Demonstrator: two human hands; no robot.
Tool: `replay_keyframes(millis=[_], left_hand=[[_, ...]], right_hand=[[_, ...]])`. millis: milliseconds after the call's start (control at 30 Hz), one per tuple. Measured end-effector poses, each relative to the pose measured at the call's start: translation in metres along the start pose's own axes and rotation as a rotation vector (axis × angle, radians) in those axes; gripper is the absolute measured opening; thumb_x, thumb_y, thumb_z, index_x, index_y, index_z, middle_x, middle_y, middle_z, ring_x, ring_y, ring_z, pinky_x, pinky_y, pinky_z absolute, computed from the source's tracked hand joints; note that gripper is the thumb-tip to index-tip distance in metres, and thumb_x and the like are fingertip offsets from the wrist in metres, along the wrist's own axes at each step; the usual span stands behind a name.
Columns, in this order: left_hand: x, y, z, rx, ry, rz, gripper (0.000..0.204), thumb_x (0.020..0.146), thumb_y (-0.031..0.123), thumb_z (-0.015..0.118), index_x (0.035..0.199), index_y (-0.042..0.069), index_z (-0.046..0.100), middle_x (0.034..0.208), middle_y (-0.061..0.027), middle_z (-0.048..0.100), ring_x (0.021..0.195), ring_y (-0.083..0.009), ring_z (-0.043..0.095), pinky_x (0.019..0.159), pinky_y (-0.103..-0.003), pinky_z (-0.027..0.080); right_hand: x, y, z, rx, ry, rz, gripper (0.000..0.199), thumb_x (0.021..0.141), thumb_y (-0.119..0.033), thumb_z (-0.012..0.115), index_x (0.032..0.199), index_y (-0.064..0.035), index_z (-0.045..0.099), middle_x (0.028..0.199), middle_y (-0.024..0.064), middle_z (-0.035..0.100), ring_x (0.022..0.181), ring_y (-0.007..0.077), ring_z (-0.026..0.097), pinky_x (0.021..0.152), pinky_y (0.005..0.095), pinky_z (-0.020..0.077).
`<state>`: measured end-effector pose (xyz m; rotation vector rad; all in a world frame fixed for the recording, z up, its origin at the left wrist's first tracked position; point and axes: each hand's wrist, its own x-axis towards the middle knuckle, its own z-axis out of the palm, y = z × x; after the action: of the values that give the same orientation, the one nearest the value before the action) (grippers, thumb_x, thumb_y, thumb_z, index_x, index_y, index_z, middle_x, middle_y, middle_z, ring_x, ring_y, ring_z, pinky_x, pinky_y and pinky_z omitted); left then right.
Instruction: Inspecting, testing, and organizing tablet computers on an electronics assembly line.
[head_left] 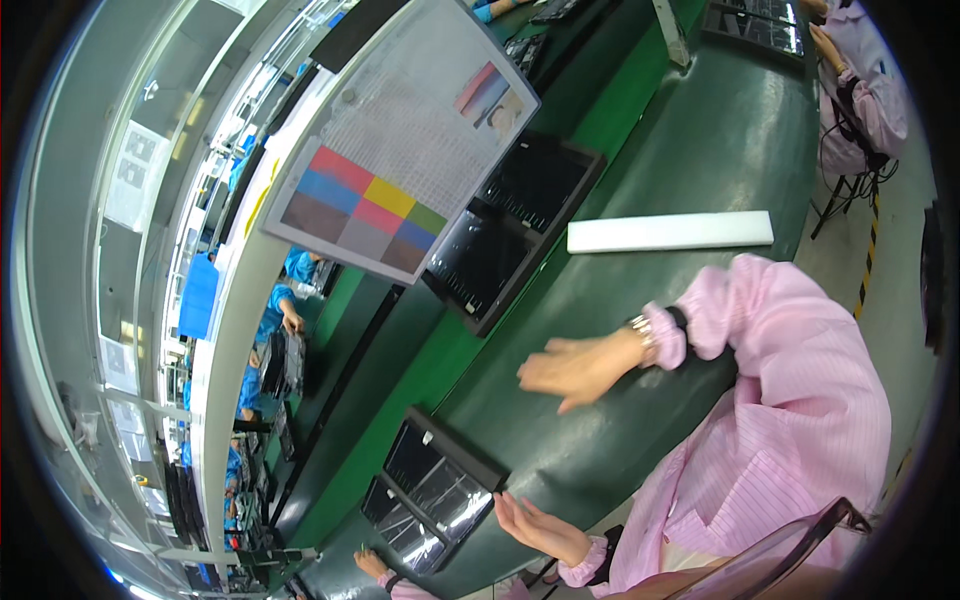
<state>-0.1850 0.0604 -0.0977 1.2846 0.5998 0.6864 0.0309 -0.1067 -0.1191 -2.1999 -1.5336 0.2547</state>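
Observation:
My right hand is held over the dark green bench, back of the hand up and fingers stretched out, holding nothing. My left hand is lower in the picture, its fingers extended beside the corner of a black tray. Whether the fingertips touch the tray's edge I cannot tell. Two glossy dark panels lie in that tray, in separate compartments. Beyond my right arm, a long white foam-like bar rests on the bench.
Another black tray with dark panels stands behind the bench, partly covered by a hanging printed sheet with coloured squares. A co-worker's hand is near the lower tray. Another tray and a seated person are at upper right.

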Motion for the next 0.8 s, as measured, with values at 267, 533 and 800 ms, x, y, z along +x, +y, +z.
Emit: replay_keyframes(millis=[267, 533, 800], left_hand=[[0.156, -0.037, 0.115, 0.539, -0.541, 0.177, 0.043, 0.094, 0.020, 0.049, 0.130, -0.001, 0.039, 0.133, -0.0171, 0.043, 0.124, -0.0261, 0.040, 0.104, -0.033, 0.030], [0.280, -0.135, 0.164, 0.498, -0.400, 0.239, 0.053, 0.086, 0.012, 0.059, 0.132, -0.008, 0.039, 0.132, -0.0236, 0.046, 0.120, -0.0314, 0.048, 0.101, -0.034, 0.035], [0.283, -0.098, 0.162, 0.964, -0.328, 0.533, 0.037, 0.078, 0.022, 0.065, 0.109, 0.002, 0.062, 0.095, -0.0189, 0.066, 0.089, -0.0330, 0.064, 0.080, -0.039, 0.049]], right_hand=[[-0.183, 0.089, -0.036, -0.558, 0.195, 0.801, 0.062, 0.082, -0.011, 0.053, 0.140, -0.0150, 0.031, 0.144, 0.0162, 0.029, 0.126, 0.0421, 0.037, 0.095, 0.0618, 0.0327], [-0.289, 0.130, -0.068, -0.512, 0.317, 1.078, 0.071, 0.079, -0.006, 0.053, 0.143, -0.0229, 0.027, 0.147, 0.0100, 0.027, 0.129, 0.0384, 0.033, 0.097, 0.0610, 0.0339], [-0.291, 0.183, -0.067, -0.795, 0.478, 1.096, 0.066, 0.077, -0.006, 0.054, 0.139, -0.0184, 0.033, 0.143, 0.0121, 0.034, 0.123, 0.0375, 0.041, 0.089, 0.0588, 0.0403]])
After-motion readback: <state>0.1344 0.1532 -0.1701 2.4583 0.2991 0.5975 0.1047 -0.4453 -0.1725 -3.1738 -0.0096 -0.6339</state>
